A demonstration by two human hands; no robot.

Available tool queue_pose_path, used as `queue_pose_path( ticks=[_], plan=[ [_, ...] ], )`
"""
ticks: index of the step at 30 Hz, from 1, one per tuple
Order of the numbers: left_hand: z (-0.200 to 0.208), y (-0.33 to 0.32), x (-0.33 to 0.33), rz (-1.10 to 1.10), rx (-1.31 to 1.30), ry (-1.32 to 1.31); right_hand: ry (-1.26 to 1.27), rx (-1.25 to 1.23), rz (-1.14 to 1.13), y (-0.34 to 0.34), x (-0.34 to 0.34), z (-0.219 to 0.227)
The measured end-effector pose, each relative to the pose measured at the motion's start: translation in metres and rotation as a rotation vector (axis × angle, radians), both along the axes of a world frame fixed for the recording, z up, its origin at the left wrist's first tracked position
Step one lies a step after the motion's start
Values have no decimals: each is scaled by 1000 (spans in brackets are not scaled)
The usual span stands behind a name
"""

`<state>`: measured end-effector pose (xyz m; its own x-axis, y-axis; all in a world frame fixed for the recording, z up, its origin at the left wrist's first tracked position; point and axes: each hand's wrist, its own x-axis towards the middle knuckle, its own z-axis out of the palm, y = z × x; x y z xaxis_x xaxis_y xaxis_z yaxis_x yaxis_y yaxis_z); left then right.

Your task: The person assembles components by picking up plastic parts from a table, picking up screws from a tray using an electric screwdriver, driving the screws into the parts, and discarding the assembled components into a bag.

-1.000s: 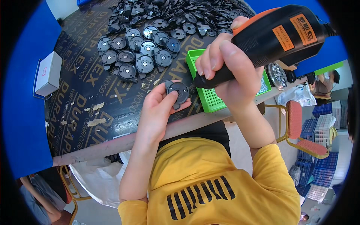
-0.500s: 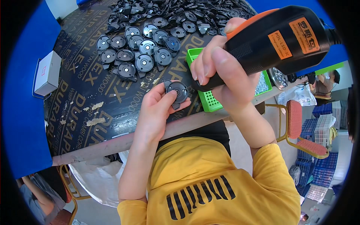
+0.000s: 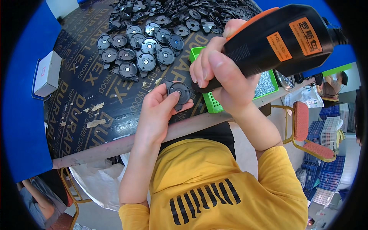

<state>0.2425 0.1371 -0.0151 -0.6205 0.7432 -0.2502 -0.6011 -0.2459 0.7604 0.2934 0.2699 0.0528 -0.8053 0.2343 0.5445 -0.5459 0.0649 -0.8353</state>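
My left hand (image 3: 158, 109) grips a round black plastic part (image 3: 183, 93) above the table's near edge, thumb pressed on its middle and fingers underneath. My right hand (image 3: 228, 74) is wrapped round a black and orange electric screwdriver (image 3: 281, 42), its nose pointing left toward the part. Whether the tip touches the part cannot be made out. Beyond the left hand, several similar round black parts (image 3: 148, 45) lie in a group, most with a shiny metal centre. Below the screwdriver, a green tray (image 3: 216, 107) holds a heap of small silvery pieces (image 3: 263, 86).
A large heap of black parts (image 3: 184, 13) covers the table's far side. At the left stands a white box (image 3: 48, 74). A metal bowl (image 3: 284, 81) sits right of the tray. Chairs (image 3: 301, 122) and stacked crates (image 3: 329, 172) stand at the right; other people sit nearby.
My right hand and the screwdriver have shifted slightly left, closer to the held part. The left hand keeps its grip and has barely moved.
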Motion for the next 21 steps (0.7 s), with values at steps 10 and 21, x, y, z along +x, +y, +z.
queue_pose_path(
  ticks=[10, 21],
  plan=[
    [3, 1, 1, 15, 21, 0, 94, -100, -30, 0, 2, 8],
    [5, 2, 2, 80, 69, -74, 106, -106, -343, 59, -26, -3]
  ],
)
